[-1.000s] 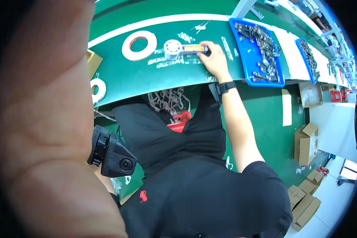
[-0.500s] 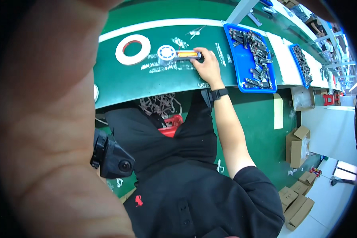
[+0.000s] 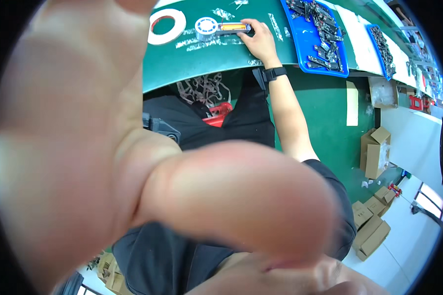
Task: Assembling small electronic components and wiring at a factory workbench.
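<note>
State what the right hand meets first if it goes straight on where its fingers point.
The grey device with the round white head, whose end the right hand seems to grip. Beyond it, the white tape roll looks roughly in line, though depth is unclear.

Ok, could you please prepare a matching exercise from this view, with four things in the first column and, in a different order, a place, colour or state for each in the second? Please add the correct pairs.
Things:
1. Tape roll
2. Fan-like device
3. Right hand
4. Nearer blue tray

Descriptions:
A. Grips the end of a handle
B. Filled in part with dark components
C. Has a round white head and an orange piece in its handle
D. White, with a red inner rim

Right pairs: 1-D, 2-C, 3-A, 4-B
</note>
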`<state>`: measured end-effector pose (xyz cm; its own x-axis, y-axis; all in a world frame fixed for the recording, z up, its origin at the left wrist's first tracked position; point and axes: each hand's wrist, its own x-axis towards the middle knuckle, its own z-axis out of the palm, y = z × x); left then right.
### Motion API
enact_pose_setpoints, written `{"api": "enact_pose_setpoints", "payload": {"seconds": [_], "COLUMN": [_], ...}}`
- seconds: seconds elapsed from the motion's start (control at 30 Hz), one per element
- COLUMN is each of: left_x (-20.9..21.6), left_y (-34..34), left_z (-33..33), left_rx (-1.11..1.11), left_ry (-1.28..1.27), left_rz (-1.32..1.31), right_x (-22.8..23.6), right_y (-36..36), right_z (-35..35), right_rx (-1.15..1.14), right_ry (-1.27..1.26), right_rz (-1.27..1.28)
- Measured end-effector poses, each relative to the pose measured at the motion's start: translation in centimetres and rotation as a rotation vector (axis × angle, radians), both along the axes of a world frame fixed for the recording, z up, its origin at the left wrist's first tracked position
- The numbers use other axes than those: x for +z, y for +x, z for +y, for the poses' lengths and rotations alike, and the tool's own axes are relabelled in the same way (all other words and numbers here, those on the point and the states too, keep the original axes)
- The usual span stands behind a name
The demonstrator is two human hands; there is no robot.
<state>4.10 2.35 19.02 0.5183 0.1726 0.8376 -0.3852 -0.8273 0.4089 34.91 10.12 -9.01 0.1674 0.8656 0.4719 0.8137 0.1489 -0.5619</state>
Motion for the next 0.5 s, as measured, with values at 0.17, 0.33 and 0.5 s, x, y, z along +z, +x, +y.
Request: {"api": "enact_pose_setpoints", "payload": {"seconds": [0.17, 0.33, 0.5], "left_x": [-4.9, -18.6, -26.1], "left_y": [1.2, 4.6, 6.5], "left_z": [7.1, 13.4, 12.9], "left_rx": [0.370, 0.584, 0.737], "left_ry": [0.039, -0.005, -0.087], "left_rz": [-0.037, 0.328, 0.486], "right_x": [0.0, 0.4, -0.2], "right_y": [-1.5, -1.3, -0.7], "right_z": [0.7, 0.8, 0.8], "right_rx": [0.019, 0.066, 0.131], "right_ry": [-0.004, 0.019, 0.062], "right_rz": [0.019, -0.032, 0.013]}}
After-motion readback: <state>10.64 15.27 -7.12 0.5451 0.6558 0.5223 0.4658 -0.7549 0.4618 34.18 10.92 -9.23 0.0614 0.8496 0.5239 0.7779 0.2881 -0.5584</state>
